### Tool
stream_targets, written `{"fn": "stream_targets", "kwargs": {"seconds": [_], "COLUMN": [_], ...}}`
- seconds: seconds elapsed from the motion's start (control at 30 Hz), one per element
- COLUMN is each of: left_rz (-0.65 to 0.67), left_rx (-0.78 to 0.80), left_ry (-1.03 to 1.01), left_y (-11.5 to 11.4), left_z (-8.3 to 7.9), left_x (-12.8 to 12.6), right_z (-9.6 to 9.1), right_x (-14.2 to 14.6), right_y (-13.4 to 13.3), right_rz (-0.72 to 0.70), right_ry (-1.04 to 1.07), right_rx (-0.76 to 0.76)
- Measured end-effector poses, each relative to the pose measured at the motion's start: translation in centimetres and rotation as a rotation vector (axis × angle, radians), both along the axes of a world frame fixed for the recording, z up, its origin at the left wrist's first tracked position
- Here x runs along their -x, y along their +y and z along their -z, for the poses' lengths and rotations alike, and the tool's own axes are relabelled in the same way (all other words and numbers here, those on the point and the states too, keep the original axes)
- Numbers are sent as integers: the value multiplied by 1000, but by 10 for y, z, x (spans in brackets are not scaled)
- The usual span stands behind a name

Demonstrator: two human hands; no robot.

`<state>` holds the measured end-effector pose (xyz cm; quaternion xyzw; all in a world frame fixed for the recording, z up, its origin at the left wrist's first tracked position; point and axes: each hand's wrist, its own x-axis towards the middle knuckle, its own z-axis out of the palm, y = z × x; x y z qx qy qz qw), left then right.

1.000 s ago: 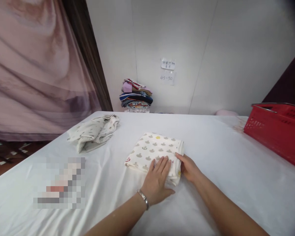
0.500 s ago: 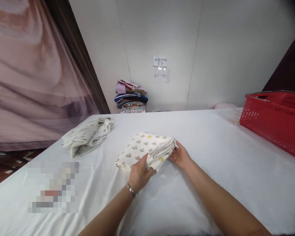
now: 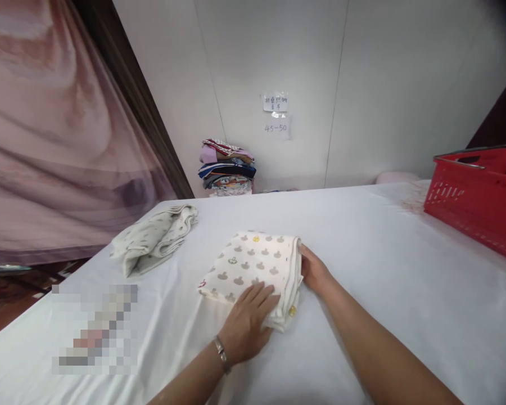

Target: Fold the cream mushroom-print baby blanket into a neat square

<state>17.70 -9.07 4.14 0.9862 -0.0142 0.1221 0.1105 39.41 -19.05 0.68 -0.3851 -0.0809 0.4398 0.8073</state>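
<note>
A folded cream cloth (image 3: 253, 264) printed with grey shapes lies on the white table (image 3: 362, 264) in front of me. My left hand (image 3: 248, 320), with a bracelet at the wrist, lies flat and open on the cloth's near edge, fingers stretched out. My right hand (image 3: 314, 273) rests against the cloth's right edge, its fingertips tucked at or under the fold; whether it grips the cloth is hidden.
A second, loosely folded patterned cloth (image 3: 154, 239) lies at the table's far left. A red plastic basket (image 3: 480, 197) stands at the right edge. A stack of folded clothes (image 3: 226, 171) sits by the back wall. A pink curtain (image 3: 54, 140) hangs on the left.
Half a second ago my left hand pinched the cloth's near corner and lifted it; now the cloth lies flat and that hand presses on it, open. My right hand stays at the right edge.
</note>
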Motion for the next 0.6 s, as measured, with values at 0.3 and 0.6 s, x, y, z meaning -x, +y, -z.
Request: {"fn": "stream_targets", "kwargs": {"seconds": [0.3,0.6], "left_rz": [-493,-625], "left_rx": [387,470], "left_ry": [37,4], "left_y": [8,13], "left_z": [-52,-32], "left_x": [-88,-139], "right_z": [-7,6], "right_x": [11,4], "right_y": [1,4], "right_rz": [14,-82], "right_ry": [-151,-173], "right_rx": [-50,-63]}}
